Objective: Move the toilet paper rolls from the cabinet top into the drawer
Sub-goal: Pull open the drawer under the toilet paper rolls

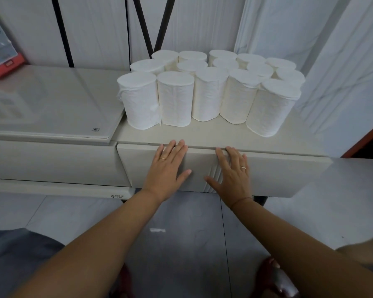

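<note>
1. The toilet paper rolls (209, 89) all stand upright in a tight cluster on the cabinet top (213, 134), just beyond both hands. None is in the drawer, so I judge the task to be at its opening step.

2. The drawer (278, 175) looks shut, or nearly so. The left hand (167, 166) and right hand (232, 168) lie flat on its front, apart from each other, fingertips hooked at the seam under the cabinet top. Each grip is released and grasps nothing.

3. Risk: there is no handle in view, so the fingertips may slip off the narrow top edge. A sharp tug to compensate could jolt the cabinet.

4. Risk: the front row of rolls sits near the edge above the hands. The roll farthest right of the right hand (271, 108) appears to lean, though the wide lens may exaggerate that. A jolt could tip it off the edge to the floor (181, 222).

5. Risk: the rolls touch one another, so lifting one carelessly could drag or topple its neighbours.

6. Left of the left hand lies a glossy slab (52, 104), touching the nearest roll or just beside it. A sliding roll could catch on its edge.
</note>
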Motion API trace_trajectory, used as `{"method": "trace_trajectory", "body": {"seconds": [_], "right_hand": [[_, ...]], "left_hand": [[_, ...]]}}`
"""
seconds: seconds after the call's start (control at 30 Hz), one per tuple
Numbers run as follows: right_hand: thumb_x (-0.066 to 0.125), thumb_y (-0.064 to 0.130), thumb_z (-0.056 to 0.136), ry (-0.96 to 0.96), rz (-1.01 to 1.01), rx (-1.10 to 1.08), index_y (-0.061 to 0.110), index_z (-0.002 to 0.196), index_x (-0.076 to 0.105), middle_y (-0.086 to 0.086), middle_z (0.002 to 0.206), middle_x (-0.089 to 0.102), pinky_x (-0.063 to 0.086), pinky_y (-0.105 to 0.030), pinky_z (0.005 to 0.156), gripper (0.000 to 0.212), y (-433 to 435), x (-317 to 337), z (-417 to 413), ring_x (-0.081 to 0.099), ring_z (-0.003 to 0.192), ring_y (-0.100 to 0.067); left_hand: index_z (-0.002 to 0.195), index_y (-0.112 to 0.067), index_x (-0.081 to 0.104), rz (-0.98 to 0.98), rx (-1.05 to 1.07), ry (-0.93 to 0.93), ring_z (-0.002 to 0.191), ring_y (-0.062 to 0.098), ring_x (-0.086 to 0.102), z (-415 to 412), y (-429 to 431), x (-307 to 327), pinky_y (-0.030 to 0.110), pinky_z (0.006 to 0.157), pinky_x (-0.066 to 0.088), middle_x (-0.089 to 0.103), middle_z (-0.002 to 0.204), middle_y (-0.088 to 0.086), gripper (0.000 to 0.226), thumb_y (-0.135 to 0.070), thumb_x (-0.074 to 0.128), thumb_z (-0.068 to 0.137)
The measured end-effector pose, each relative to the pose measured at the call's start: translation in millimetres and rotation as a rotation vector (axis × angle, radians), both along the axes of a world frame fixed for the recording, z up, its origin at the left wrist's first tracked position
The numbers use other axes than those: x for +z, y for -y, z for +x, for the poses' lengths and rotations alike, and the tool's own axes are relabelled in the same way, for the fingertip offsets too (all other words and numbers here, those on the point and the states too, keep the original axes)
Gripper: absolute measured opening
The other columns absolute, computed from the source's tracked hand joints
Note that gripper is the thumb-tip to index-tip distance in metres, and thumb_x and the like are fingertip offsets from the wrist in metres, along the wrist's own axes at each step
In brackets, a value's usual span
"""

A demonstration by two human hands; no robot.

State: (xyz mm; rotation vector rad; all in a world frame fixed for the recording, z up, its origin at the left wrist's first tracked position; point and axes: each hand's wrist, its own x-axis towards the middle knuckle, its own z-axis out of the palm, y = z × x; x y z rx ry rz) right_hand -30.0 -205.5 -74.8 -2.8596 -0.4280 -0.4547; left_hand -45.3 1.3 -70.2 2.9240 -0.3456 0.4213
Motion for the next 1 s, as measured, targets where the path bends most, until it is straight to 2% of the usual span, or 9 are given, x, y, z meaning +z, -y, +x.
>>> {"method": "trace_trajectory", "body": {"seconds": [0.2, 0.4, 0.5, 0.57, 0.63, 0.73, 0.87, 0.93, 1.0], "right_hand": [[0.060, 0.060, 0.079, -0.035, -0.020, 0.009, 0.017, 0.148, 0.029, -0.015, 0.146, 0.038, 0.012, -0.048, 0.118, 0.087, 1.8, 7.9, -9.3, 0.029, 0.140, -0.034], [0.077, 0.052, 0.067, 0.013, 0.029, 0.012, 0.014, 0.137, 0.047, -0.019, 0.132, 0.051, 0.034, -0.055, 0.109, 0.085, 7.5, 7.4, -56.4, 0.045, 0.126, -0.041], [0.069, 0.056, 0.073, -0.049, 0.086, 0.003, 0.020, 0.131, 0.053, -0.011, 0.124, 0.051, 0.035, -0.046, 0.104, 0.070, 12.8, 19.3, -69.0, 0.045, 0.119, -0.032], [0.066, 0.056, 0.076, -0.065, 0.173, 0.000, 0.021, 0.119, 0.061, -0.006, 0.111, 0.054, 0.034, -0.041, 0.098, 0.056, 16.0, 29.3, -71.0, 0.047, 0.108, -0.027], [0.065, 0.057, 0.076, -0.116, 0.217, 0.003, 0.022, 0.111, 0.066, -0.003, 0.104, 0.054, 0.032, -0.036, 0.093, 0.050, 18.7, 38.6, -73.2, 0.047, 0.103, -0.023], [0.071, 0.054, 0.073, -0.177, 0.203, 0.036, 0.022, 0.103, 0.069, -0.002, 0.101, 0.056, 0.033, -0.033, 0.090, 0.044, 25.0, 42.8, -81.8, 0.048, 0.101, -0.021], [0.069, 0.050, 0.076, -0.236, 0.194, 0.084, 0.026, 0.095, 0.064, 0.006, 0.099, 0.055, 0.040, -0.033, 0.091, 0.031, 29.7, 41.7, -104.2, 0.050, 0.095, -0.013], [0.069, 0.046, 0.077, -0.266, 0.228, 0.103, 0.026, 0.089, 0.062, 0.007, 0.095, 0.058, 0.045, -0.036, 0.090, 0.025, 30.2, 43.0, -115.8, 0.053, 0.089, -0.012], [0.070, 0.043, 0.078, -0.311, 0.261, 0.107, 0.025, 0.088, 0.062, 0.007, 0.091, 0.061, 0.048, -0.038, 0.088, 0.022, 31.6, 45.6, -126.6, 0.056, 0.086, -0.012]], "left_hand": [[0.150, -0.022, 0.006, -0.007, -0.023, -0.046, 0.145, 0.012, -0.007, -7.1, 0.2, 3.0, 0.034, 0.116, -0.011, 0.005, 0.159, -0.005, 0.071, -0.055, 0.033, 0.093], [0.149, -0.024, 0.000, 0.014, -0.034, -0.022, 0.143, 0.009, -0.014, -51.9, 0.6, -4.8, 0.031, 0.113, -0.019, -0.002, 0.158, -0.006, 0.077, -0.066, 0.023, 0.089], [0.149, -0.023, 0.006, -0.037, -0.037, -0.052, 0.145, 0.012, -0.003, -73.2, 4.6, 0.2, 0.028, 0.112, -0.018, 0.007, 0.158, -0.005, 0.079, -0.070, 0.019, 0.086], [0.146, -0.023, 0.022, -0.087, -0.066, -0.067, 0.141, 0.015, 0.016, -82.9, 2.1, 11.4, 0.026, 0.112, -0.007, 0.026, 0.154, -0.004, 0.075, -0.068, 0.025, 0.087], [0.139, -0.024, 0.037, -0.118, -0.108, -0.088, 0.128, 0.017, 0.035, -89.9, -2.3, 26.6, 0.029, 0.106, 0.013, 0.045, 0.140, -0.003, 0.066, -0.065, 0.035, 0.087], [0.133, -0.025, 0.046, -0.176, -0.127, -0.178, 0.114, 0.020, 0.048, -98.4, -7.4, 44.1, 0.032, 0.093, 0.033, 0.057, 0.127, -0.001, 0.058, -0.059, 0.048, 0.086], [0.109, -0.024, 0.063, -0.270, -0.139, -0.265, 0.096, 0.015, 0.056, -113.5, -8.8, 49.0, 0.034, 0.083, 0.045, 0.065, 0.104, -0.006, 0.035, -0.049, 0.059, 0.084], [0.097, -0.026, 0.065, -0.316, -0.142, -0.294, 0.087, 0.010, 0.056, -122.0, -8.2, 47.9, 0.036, 0.078, 0.047, 0.064, 0.093, -0.009, 0.024, -0.045, 0.062, 0.084], [0.093, -0.027, 0.066, -0.352, -0.131, -0.323, 0.084, 0.007, 0.056, -130.4, -7.7, 46.7, 0.035, 0.077, 0.048, 0.064, 0.090, -0.011, 0.020, -0.044, 0.064, 0.082]]}}
